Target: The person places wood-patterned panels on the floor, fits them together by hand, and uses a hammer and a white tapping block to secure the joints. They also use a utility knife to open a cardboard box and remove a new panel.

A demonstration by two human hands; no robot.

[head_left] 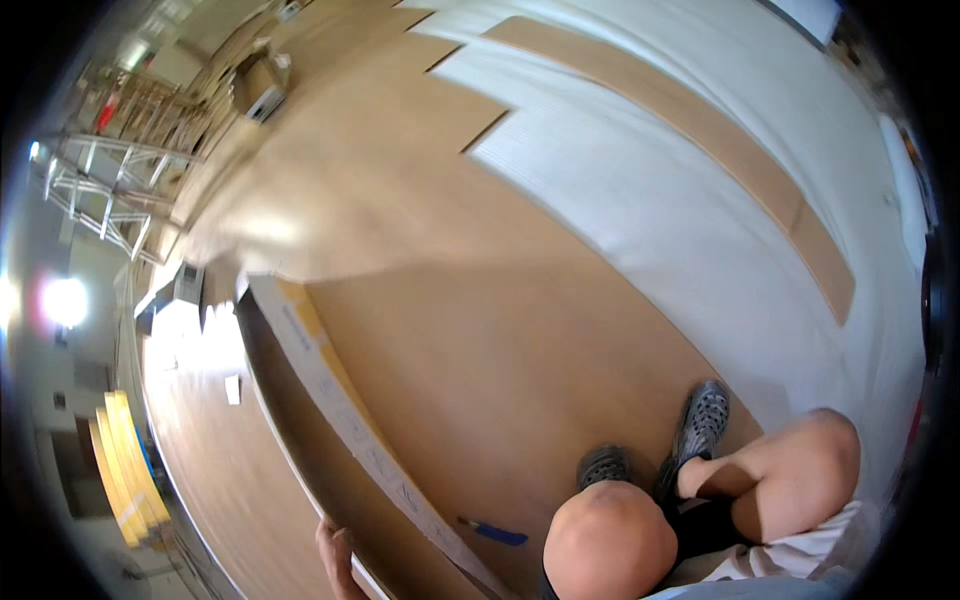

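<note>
A long, narrow cardboard carton lies lengthwise on the floor to my left, its top open. Its inside is brown, and I cannot tell whether a plank lies in it. At the near end, my left hand is curled over the carton's left edge; part of the hand is hidden. A blue-handled utility knife rests on the floor between the carton and my knees. My right hand is out of view.
Brown floor planks end in a stepped edge beside white underlay sheeting. One loose plank lies on the sheeting. Metal scaffolding stands at the far left, with yellow stacked boards nearer. Another carton sits farther back.
</note>
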